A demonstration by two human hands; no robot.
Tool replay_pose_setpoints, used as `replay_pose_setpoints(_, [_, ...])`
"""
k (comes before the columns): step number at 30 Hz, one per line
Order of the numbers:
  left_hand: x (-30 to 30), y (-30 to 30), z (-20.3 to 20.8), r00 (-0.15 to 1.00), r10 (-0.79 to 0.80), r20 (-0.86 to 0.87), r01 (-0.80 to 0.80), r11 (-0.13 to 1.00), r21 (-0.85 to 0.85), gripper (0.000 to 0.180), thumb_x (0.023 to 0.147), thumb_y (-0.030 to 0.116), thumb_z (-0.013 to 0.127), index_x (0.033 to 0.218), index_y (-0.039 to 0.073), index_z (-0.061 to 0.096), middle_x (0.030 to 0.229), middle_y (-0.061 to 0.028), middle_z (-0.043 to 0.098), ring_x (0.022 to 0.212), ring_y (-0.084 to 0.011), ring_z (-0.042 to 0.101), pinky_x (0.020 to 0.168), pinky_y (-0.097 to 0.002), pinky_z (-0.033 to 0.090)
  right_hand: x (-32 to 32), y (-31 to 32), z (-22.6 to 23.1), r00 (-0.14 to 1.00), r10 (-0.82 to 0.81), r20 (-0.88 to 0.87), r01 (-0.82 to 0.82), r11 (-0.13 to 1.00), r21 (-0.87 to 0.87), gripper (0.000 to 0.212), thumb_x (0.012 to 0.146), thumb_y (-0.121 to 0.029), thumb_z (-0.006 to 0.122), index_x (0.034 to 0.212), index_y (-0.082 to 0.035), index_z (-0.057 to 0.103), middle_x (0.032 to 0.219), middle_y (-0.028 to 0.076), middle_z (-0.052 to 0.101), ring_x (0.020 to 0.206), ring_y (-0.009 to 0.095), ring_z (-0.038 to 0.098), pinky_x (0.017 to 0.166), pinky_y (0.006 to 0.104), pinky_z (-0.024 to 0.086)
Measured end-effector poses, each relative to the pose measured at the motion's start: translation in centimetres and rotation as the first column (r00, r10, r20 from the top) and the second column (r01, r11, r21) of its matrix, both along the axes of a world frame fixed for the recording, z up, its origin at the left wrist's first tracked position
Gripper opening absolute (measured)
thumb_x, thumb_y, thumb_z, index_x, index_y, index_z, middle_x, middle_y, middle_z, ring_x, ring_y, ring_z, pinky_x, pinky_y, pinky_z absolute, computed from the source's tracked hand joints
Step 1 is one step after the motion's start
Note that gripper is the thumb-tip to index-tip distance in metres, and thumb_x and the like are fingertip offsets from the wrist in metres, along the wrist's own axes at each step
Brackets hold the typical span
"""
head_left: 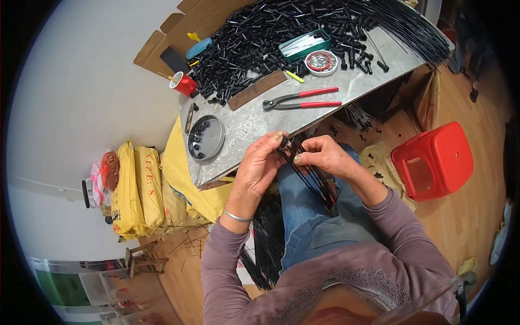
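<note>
Item 1. Left hand (260, 162): fingers closed, thumb and forefinger pinching a small black fitting (284, 142) just off the front edge of the desk (244, 127).

Item 2. Right hand (325, 156): thumb and forefinger closed on the upper ends of thin black rods (310, 179), just beside the fitting. Which hand bears most of the weight cannot be told.

Item 3. Rods: held over the lap, slanting down between the knees, lower ends fanned. Chief hazard: a slackened pinch could let one or more slide to the floor (466, 97), and a shift of the knees could cross the rest.

Item 4. Fitting: small, dark and largely covered by fingers (its exact join with the rods is hidden). It could slip if the pinch is uneven; a drop would be hard to trace among the dark bits below the desk.

Item 5. Tray (215, 130), round, grey, near the desk's left corner, small dark pieces inside. A swing of the left elbow could tip it.

Item 6. Pincers (319, 104), red handles lying near the front edge. A sleeve catching a handle could drag them off.

Item 7. Pile (238, 54) of black parts, heaped loosely at the back of the desk. A knock could set pieces rolling among the pincers and tray.
</note>
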State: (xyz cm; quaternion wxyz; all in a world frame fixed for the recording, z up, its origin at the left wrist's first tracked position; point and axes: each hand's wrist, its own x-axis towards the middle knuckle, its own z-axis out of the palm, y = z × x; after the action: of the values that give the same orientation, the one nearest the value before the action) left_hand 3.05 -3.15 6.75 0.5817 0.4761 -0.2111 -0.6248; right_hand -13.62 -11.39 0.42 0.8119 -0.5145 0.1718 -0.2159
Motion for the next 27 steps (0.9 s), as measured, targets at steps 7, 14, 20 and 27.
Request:
replay_pose_setpoints(7, [-0.8, -0.7, -0.1, 1.000, 0.019, -0.002, -0.019, 1.000, -0.008, 0.015, 0.090, 0.024, 0.064, 0.095, 0.010, 0.060, 0.088, -0.0024, 0.063, 0.081, -0.0153, 0.058, 0.079, -0.0332, 0.047, -0.4, -0.5, -0.6, 1.000, -0.018, 0.000, 0.018, 1.000, -0.013, 0.015, 0.084, -0.016, 0.070, 0.078, -0.003, 0.065, 0.067, -0.001, 0.060, 0.058, 0.006, 0.053, 0.052, 0.0218, 0.042])
replay_pose_setpoints(14, [-1.5, -1.0, -0.2, 0.999, 0.039, -0.002, -0.039, 0.999, -0.004, 0.016, 0.090, 0.026, 0.065, 0.094, 0.011, 0.060, 0.086, -0.0010, 0.063, 0.079, -0.0141, 0.057, 0.078, -0.0319, 0.047, -0.9, -0.4, -0.5, 0.999, -0.052, -0.001, 0.052, 0.999, 0.004, 0.016, 0.084, -0.017, 0.070, 0.078, -0.003, 0.065, 0.066, 0.000, 0.060, 0.058, 0.006, 0.053, 0.052, 0.0219, 0.041])
replay_pose_setpoints(20, [-1.8, -1.4, -0.2, 0.994, 0.047, 0.095, -0.044, 0.998, -0.033, 0.017, 0.089, 0.024, 0.066, 0.096, 0.009, 0.062, 0.086, -0.0014, 0.063, 0.077, -0.0136, 0.059, 0.072, -0.0293, 0.047, -1.0, -0.4, -0.6, 0.999, -0.051, 0.003, 0.051, 0.999, -0.007, 0.016, 0.082, -0.016, 0.071, 0.078, -0.002, 0.065, 0.065, -0.001, 0.060, 0.057, 0.006, 0.053, 0.052, 0.0218, 0.042])
replay_pose_setpoints(27, [-1.5, -1.9, 0.1, 0.899, 0.003, 0.438, 0.020, 0.999, -0.049, 0.025, 0.087, 0.025, 0.068, 0.101, 0.004, 0.066, 0.079, -0.0015, 0.064, 0.071, -0.0090, 0.057, 0.064, -0.0222, 0.043, -1.0, 0.1, -0.7, 0.989, -0.144, -0.035, 0.145, 0.989, 0.030, 0.017, 0.081, -0.015, 0.072, 0.076, -0.001, 0.064, 0.065, 0.000, 0.060, 0.057, 0.006, 0.053, 0.050, 0.0221, 0.042])
